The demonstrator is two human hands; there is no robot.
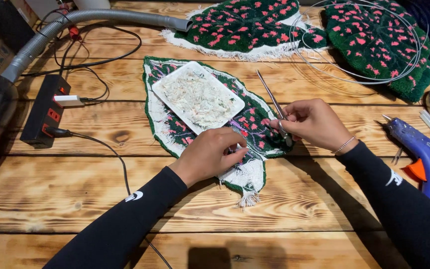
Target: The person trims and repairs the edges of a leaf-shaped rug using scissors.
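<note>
Leaf-shaped tufted rug (255,127) lies face-down on the wooden table (65,194), long axis running from upper-left to the tip at lower-right, near centre. Left hand (212,154) is flat on the lower part of the rug, fingers closed down, pinning the white backing. Right hand (312,122) is wrapped around the handles of thin scissors (273,104); blades point up-left, away from the body, over the rug's right edge. Can't tell if the blades are parted. Rug edge sits directly below and left of the right hand, touching or nearly so. White tray of yarn trimmings (197,96) sits on the rug's upper half. Blue glue gun (424,152) far right, apart.
</note>
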